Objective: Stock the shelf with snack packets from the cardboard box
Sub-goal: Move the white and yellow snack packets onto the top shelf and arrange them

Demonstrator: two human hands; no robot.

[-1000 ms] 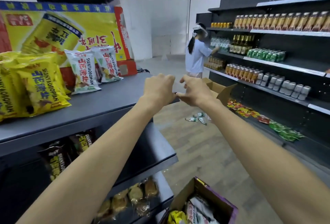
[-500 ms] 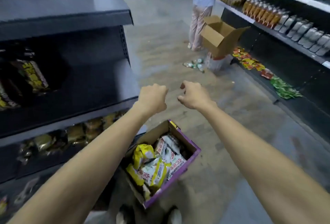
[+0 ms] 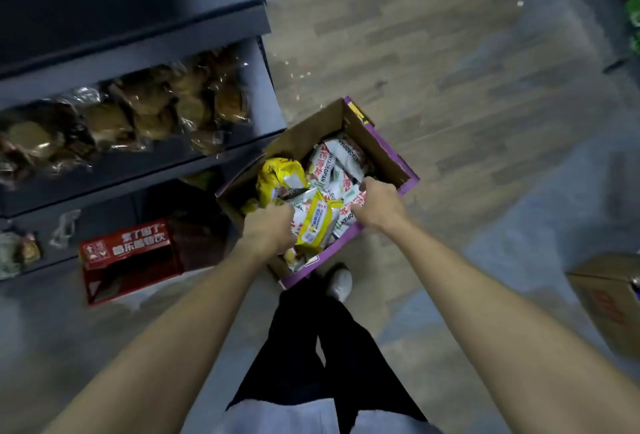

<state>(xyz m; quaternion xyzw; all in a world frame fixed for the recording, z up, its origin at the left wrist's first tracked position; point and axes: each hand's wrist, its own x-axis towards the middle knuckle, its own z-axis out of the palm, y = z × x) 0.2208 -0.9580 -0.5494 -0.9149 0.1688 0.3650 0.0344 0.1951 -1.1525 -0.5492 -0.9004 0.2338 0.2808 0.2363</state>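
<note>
Snack packets [image 3: 325, 191] lie heaped in the cardboard box [image 3: 381, 153] on the floor at the centre of the frame, just right of the shelf [image 3: 138, 49]. To lift them well, it seems best to grip the packet bodies rather than the crimped ends and raise them level, so loose neighbours slide off. Both arms reach down from the lower edge, knuckles up. The left hand [image 3: 268, 229] curls round packets at the heap's lower left, and the right hand [image 3: 379, 205] round white ones.
</note>
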